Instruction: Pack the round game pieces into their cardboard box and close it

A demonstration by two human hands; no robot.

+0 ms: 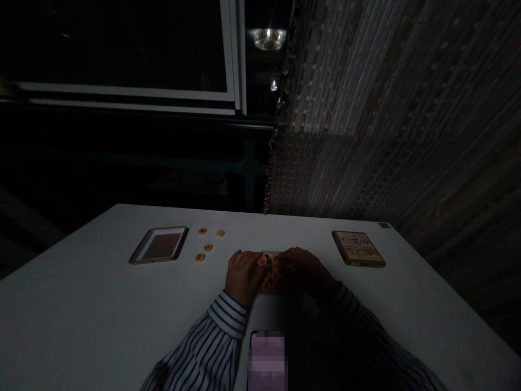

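Observation:
My left hand [241, 274] is at the left side of a small tray [270, 252] packed with round xiangqi pieces [266, 286]. Between its thumb and forefinger sits one pale piece with a red character [262, 260]. Across the tray, my right hand [307, 269] lies in deep shadow, its fingers curved over the right edge; what they hold, if anything, is too dark to make out. Several loose pieces [208, 248] lie on the white table to the left of my hands.
An open shallow box part [183, 244] rests at the left, and a box with a printed cover [358, 248] at the right. A phone [267, 361] lies at the near edge. Behind the table [101, 304] are a string curtain [325, 136] and a dark window.

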